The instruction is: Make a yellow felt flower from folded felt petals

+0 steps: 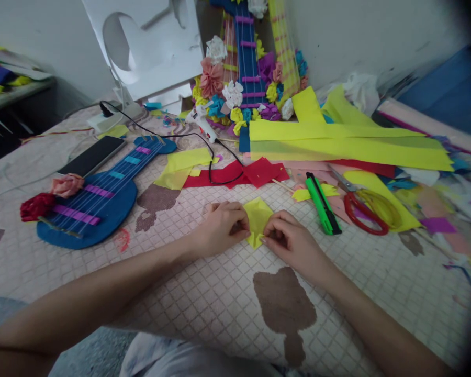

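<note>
A small square of yellow crepe paper [258, 214] is held at the middle of the table, one corner towards me. My left hand [226, 224] pinches its left side, and my right hand [286, 233] pinches its right side near the lower corner. The paper looks creased between the fingertips. Behind it lie red crepe paper pieces [259, 172] and a thin wooden stick [283, 187]. A green utility knife [321, 201] is to the right of my right hand, with red-handled scissors [363, 217] beyond it.
A blue toy guitar [118, 196] with paper flowers lies at left beside a phone [92, 156]. A glue gun [202, 124] with a black cord stands behind. Yellow crepe strips [337, 139] and scraps cover the right side. Decorated guitars [249, 63] lean on the wall.
</note>
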Available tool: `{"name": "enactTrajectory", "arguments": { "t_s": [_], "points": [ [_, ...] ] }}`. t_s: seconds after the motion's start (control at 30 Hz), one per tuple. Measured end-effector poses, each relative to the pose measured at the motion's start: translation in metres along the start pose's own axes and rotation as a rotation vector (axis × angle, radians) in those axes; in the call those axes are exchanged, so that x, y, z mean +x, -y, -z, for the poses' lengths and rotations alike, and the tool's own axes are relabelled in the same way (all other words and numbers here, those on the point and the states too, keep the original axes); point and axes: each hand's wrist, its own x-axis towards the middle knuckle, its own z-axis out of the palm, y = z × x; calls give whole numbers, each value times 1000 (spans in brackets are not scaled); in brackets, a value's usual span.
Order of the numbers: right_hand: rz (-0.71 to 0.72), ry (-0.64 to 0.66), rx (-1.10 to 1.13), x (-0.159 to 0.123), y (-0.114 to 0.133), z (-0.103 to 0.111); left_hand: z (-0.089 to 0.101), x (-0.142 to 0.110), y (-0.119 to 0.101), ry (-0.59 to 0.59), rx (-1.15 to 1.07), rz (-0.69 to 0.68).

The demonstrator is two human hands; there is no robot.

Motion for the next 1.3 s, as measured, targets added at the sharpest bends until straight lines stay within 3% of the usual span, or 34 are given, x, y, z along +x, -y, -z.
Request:
{"name": "enactTrajectory", "arguments": {
  "t_s": [1.3],
  "points": [
    [-53,-53,-156,3,5,-5,-9,-2,-12,-96,80,50]
  ]
}}
